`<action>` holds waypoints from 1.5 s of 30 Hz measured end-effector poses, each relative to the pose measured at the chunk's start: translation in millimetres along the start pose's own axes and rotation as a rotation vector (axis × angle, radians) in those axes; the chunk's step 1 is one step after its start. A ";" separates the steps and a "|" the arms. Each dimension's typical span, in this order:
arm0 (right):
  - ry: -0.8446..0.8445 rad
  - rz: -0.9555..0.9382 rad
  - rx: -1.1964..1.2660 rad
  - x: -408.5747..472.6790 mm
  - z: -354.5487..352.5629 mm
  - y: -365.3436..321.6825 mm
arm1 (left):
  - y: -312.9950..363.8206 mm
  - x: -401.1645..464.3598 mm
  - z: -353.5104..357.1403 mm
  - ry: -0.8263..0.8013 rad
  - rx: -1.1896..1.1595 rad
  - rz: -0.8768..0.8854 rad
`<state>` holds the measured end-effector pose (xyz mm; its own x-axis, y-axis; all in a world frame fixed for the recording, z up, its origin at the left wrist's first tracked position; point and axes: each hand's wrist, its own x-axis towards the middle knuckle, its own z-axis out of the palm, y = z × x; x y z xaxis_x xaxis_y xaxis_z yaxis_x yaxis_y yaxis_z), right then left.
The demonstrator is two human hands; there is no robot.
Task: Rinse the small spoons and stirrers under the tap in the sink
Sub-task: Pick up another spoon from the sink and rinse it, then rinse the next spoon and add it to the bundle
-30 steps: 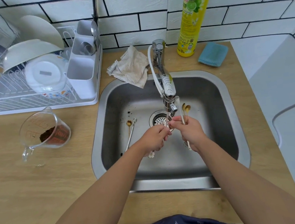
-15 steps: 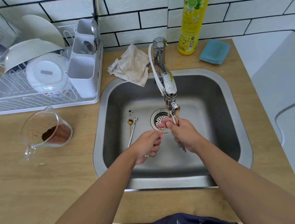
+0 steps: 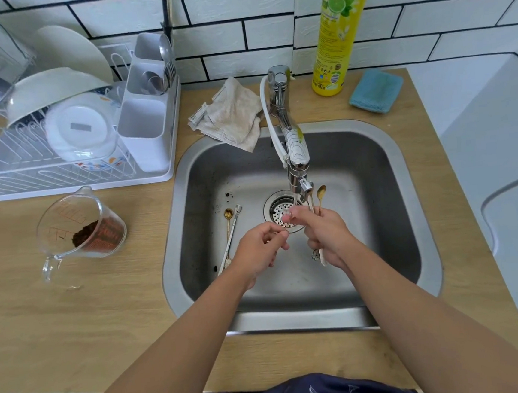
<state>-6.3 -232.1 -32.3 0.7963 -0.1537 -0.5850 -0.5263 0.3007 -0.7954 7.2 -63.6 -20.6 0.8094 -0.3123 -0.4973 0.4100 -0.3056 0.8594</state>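
Over the steel sink (image 3: 383,166), my right hand (image 3: 323,234) grips a small bunch of gold spoons and white stirrers (image 3: 320,195), bowls up beside the tap spout (image 3: 299,174); their handles poke out below my fist. Its thumb reaches toward the water stream above the drain (image 3: 279,215). My left hand (image 3: 261,251) hovers just to the left with its fingers curled; I cannot tell if it holds anything. A gold spoon (image 3: 228,219) and a white stirrer (image 3: 233,236) lie on the sink floor at the left.
A dish rack (image 3: 69,156) with plates and a cutlery holder stands at the left. A glass measuring jug (image 3: 79,231) with coffee grounds sits on the wooden counter. Behind the sink are a rag (image 3: 231,114), a yellow detergent bottle (image 3: 340,26) and a blue sponge (image 3: 377,90).
My right hand has brought the bundle out from under the spout to its right, so the spoon bowls show again. My left hand has drawn slightly away from the right.
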 end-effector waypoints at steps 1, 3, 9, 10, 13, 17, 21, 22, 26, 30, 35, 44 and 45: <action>-0.015 -0.003 0.020 0.5 0.1 -1.5 | 0.3 -0.9 1.4 -0.010 -0.017 0.011; 0.018 -0.025 0.060 1.5 -0.6 -4.3 | 0.4 -3.0 2.3 -0.076 -0.050 0.006; 0.315 -0.120 0.175 3.3 -6.4 -8.1 | 4.1 -9.4 3.2 -0.295 -0.083 -0.088; 0.332 -0.123 0.188 3.0 -6.2 -8.1 | 4.7 -8.7 6.9 -0.293 -0.080 -0.076; 0.297 -0.113 0.263 0.5 -6.8 -11.0 | 8.3 -4.2 18.4 -0.227 -0.078 -0.041; 0.157 -0.080 0.364 -2.7 -6.7 -10.8 | 17.2 1.6 33.8 -0.212 -0.078 0.007; 0.083 -0.057 0.490 -1.7 -3.2 -10.2 | 27.7 8.7 47.8 -0.157 -0.089 -0.007; 0.080 -0.055 0.528 -1.2 -4.4 -10.5 | 29.4 9.1 49.0 -0.127 -0.080 -0.020; 0.125 -0.043 0.476 1.4 -10.4 -6.4 | 30.1 8.9 50.8 -0.053 0.120 -0.006; 0.195 -0.062 0.400 5.8 -12.6 -3.2 | 23.7 6.1 47.4 0.002 0.417 0.086; 0.234 -0.037 0.328 10.1 -21.5 -4.6 | 9.7 8.8 12.4 -0.046 0.436 0.033; 0.158 0.043 0.241 4.1 -26.0 -4.4 | -30.5 41.3 -57.0 0.246 1.218 -0.144; 0.144 0.041 0.244 3.6 -26.1 -4.3 | -31.1 42.3 -56.3 0.234 1.228 -0.141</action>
<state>-8.9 -258.5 -35.1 0.7160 -0.2639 -0.6464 -0.4559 0.5244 -0.7191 52.4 -16.7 -61.6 0.8969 -0.0808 -0.4347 -0.0606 -0.9963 0.0603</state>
